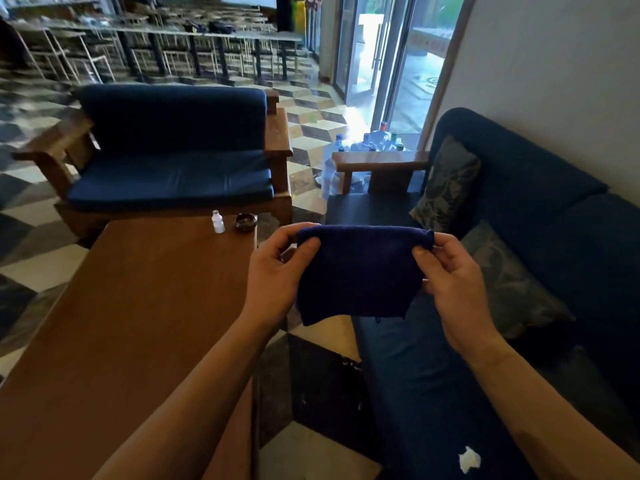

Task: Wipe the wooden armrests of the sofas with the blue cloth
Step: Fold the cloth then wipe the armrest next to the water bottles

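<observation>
Overhead, left hand point(277, 271) and right hand point(450, 275) each pinch the blue cloth point(360, 275); no readable writing.

Matt fuzzy blue cloth point(360, 271); smooth glossy wooden armrest point(381, 161)

Checkered tile floor point(313, 131) in black, cream and grey. Long brown wooden desk point(138, 323) at centre-left. Beyond the desk, rows of metal-framed chairs and long tables point(156, 46). Right of the desk, tall glass doors point(391, 64) bright with daylight, then plain pale wall point(554, 81).
</observation>
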Available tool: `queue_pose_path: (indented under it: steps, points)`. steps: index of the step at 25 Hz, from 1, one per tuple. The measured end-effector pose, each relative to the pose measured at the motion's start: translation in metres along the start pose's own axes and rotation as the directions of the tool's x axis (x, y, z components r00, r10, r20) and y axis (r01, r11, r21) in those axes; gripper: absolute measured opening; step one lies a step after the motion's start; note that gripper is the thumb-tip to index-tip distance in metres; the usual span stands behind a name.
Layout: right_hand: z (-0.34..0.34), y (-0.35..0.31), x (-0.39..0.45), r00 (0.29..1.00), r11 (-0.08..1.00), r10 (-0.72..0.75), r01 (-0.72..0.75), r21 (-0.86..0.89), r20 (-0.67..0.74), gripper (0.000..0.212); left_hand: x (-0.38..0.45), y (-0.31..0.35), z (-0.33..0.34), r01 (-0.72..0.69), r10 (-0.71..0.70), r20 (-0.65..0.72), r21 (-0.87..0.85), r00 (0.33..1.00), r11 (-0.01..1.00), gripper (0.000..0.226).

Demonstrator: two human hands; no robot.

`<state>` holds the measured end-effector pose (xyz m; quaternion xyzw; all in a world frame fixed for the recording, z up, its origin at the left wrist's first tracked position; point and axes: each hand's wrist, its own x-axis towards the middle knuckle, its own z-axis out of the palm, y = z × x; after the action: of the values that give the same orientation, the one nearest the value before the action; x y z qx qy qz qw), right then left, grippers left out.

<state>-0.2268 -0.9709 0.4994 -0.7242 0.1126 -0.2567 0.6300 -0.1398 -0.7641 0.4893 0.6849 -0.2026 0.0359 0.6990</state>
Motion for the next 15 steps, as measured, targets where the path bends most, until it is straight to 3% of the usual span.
queue_pose_path:
  steps: [6, 15]
  points:
    - [0.006, 0.026, 0.052, 0.998, 0.999, 0.034, -0.036, 0.031, 0.052, 0.013, 0.037, -0.029, 0.012, 0.042, -0.042, -0.016, 0.000, 0.999, 0.999, 0.023]
    - [0.007, 0.073, 0.194, 0.994, 0.998, 0.019, -0.025, 0.052, 0.112, 0.013, 0.154, -0.076, 0.057, 0.079, -0.075, -0.082, 0.045, 0.994, 0.996, 0.022]
